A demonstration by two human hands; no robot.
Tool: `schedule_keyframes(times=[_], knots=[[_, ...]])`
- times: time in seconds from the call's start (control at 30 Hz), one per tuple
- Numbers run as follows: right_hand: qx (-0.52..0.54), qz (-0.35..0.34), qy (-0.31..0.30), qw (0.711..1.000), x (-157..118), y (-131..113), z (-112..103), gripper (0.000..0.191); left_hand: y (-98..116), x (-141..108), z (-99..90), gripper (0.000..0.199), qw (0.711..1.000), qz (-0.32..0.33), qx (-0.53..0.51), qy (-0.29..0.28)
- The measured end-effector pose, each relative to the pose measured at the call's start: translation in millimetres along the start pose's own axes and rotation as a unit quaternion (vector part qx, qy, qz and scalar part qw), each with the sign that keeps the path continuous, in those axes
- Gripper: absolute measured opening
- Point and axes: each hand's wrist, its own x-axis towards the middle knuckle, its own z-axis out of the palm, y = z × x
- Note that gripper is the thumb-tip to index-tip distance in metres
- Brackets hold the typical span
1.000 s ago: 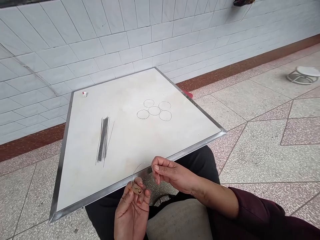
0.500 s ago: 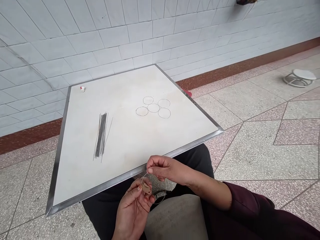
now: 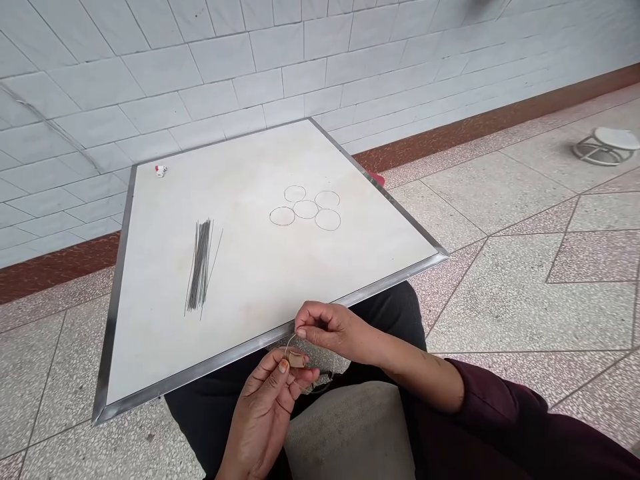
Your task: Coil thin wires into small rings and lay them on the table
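A thin wire (image 3: 288,347), bent into a loop, passes between my two hands over my lap, just off the near table edge. My left hand (image 3: 267,397), palm up, pinches it between thumb and fingers. A tan, tube-like piece (image 3: 297,361) sits at the fingers of that hand; whether it is worn or held I cannot tell. Above and to the right, my right hand (image 3: 327,327) pinches the wire's upper part with thumb and forefinger. The loop's far side is faint against the floor.
The white table (image 3: 250,267) has a metal rim. On it lie several wire rings (image 3: 306,209) in a cluster, a bundle of straight wires (image 3: 201,267) at left, and a small white-and-red object (image 3: 161,171) in the far left corner. A stool (image 3: 606,145) stands off right.
My left hand has turned slightly and moved up and right along the loop, and the tan piece has tilted. My right hand keeps its pinch. The whole view has shifted slightly.
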Motion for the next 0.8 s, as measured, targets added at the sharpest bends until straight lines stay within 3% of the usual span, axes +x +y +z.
schedule_keyframes(times=[0.47, 0.8], knots=[[-0.015, 0.004, 0.026, 1.000, 2.0, 4.3, -1.7, 0.027, -1.3, -2.3, -16.8, 0.027, 0.998, -0.031, -0.030, -0.043], [-0.008, 0.005, 0.042, 0.999, 2.9, 7.3, -3.3, 0.025, -10.9, 4.0, -9.8, 0.026, 0.998, -0.026, -0.036, 0.040]])
